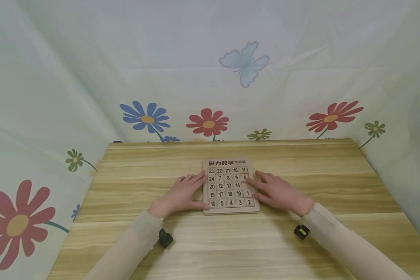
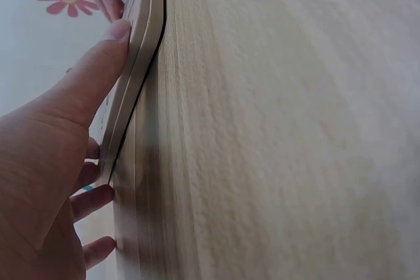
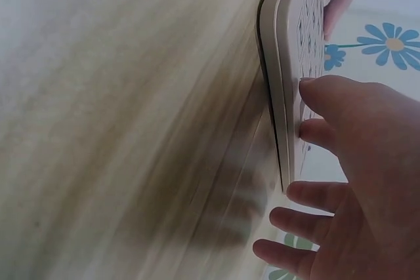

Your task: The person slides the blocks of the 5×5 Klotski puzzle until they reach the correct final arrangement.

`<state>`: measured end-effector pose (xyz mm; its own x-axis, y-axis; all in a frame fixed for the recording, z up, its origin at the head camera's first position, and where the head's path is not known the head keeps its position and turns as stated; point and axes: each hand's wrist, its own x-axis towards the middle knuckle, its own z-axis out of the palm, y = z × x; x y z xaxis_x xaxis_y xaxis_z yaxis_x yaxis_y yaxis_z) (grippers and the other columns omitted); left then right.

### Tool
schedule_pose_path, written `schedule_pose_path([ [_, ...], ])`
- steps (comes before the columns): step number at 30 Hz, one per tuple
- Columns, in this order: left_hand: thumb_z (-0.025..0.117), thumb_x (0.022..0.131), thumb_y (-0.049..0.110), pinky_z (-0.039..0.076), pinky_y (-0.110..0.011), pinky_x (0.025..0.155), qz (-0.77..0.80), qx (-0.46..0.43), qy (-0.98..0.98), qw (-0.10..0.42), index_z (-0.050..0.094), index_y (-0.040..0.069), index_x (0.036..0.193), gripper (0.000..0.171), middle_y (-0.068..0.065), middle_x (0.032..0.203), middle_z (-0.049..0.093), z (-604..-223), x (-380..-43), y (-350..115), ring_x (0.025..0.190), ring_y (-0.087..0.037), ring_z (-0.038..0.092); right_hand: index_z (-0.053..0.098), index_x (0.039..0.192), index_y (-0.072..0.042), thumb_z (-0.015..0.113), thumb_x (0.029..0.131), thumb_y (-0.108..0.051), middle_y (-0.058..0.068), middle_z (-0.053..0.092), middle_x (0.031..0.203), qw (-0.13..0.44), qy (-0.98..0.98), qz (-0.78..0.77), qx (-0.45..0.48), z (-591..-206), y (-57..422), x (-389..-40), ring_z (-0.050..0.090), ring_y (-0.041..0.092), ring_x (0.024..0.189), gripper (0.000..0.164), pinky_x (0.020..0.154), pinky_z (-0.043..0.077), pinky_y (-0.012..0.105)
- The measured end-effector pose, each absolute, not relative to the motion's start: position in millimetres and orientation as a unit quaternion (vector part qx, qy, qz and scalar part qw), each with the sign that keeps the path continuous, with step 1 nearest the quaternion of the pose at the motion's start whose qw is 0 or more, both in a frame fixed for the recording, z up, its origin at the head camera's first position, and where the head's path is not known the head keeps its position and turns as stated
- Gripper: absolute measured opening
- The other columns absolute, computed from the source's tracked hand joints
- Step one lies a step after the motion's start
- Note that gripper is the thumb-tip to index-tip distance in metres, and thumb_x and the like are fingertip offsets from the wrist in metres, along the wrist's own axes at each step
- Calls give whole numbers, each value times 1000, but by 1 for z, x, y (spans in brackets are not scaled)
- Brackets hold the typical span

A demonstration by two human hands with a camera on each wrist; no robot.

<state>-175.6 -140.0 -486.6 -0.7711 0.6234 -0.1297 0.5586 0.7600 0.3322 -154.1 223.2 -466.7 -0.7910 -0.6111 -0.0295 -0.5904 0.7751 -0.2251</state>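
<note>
A pale wooden number slide puzzle point(image 1: 231, 210) lies flat on the table, its square tiles bearing black numerals. One gap shows at the right end of the middle row, below the tile marked 6 point(image 1: 245, 177). Along the puzzle's left edge my left hand point(image 1: 182, 195) steadies it, thumb resting on the lower left corner and fingers extended at the upper left. At the right side, my right hand point(image 1: 278, 193) reaches in with its index fingertip by the 6 tile and thumb on the frame's right edge point(image 3: 283, 77). Its other fingers stretch past the edge.
The puzzle sits toward the back of a wood-grain table point(image 1: 210, 249). Behind and beside the table hangs a white cloth point(image 1: 182, 46) printed with flowers and a blue butterfly point(image 1: 245, 64). A small black device point(image 1: 165, 238) is strapped to each wrist.
</note>
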Motion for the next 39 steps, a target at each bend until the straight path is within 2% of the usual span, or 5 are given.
schedule_pose_path([
  [6,70,83,75,25,-59,120,144,319,930,112,30,11,165,112,-7,173,21,-486,-175,-140,154,-32,31,51,156,-12,62,106,-33,32,44,155,54,942,-108,-313,-466,222,-156,48,49,139,55,112,39,65],
  [15,71,83,74,27,-58,119,147,321,929,109,30,11,165,111,-7,173,21,-488,-175,-140,153,-32,31,48,158,-16,60,106,-40,28,40,160,73,941,-94,-316,-469,224,-147,47,48,140,58,114,38,64],
  [21,71,83,75,27,-58,119,144,318,931,108,30,11,165,111,-7,173,21,-488,-175,-139,153,-32,32,50,156,-17,60,106,-39,27,39,161,72,934,-97,-338,-466,230,-134,44,47,144,56,114,38,63],
  [31,68,83,78,25,-57,121,142,311,933,115,27,14,166,113,-4,174,19,-490,-176,-139,154,-30,30,54,154,-19,62,105,-38,26,42,160,47,919,-100,-380,-470,238,-123,50,44,138,54,112,41,61],
  [39,67,83,80,24,-56,122,140,306,934,124,26,16,167,113,-2,174,18,-490,-176,-139,155,-28,28,50,157,-19,62,105,-36,28,40,160,51,927,-113,-353,-470,236,-127,47,47,141,56,112,39,64],
])
